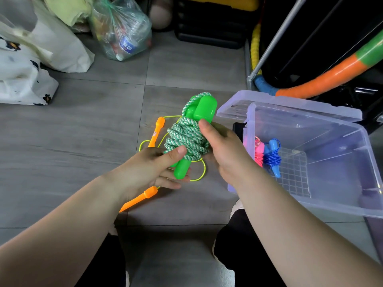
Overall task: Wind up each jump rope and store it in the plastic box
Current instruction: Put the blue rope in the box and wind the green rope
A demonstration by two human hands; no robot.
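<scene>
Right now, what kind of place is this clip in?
Likely a home storage corner or utility room: grey floor tiles, stuffed plastic bag, foam hoop against a rack.

- Both hands hold the green jump rope (187, 137), its green-and-white cord wound around the green handles.
- Left hand (149, 170) grips the lower end; right hand (222, 150) the side.
- Orange-handled jump rope (154, 135) lies loose on the grey tiled floor (83, 131).
- Clear plastic box (310, 154) holds wound pink jump rope (258, 151) and blue jump rope (272, 156).
</scene>
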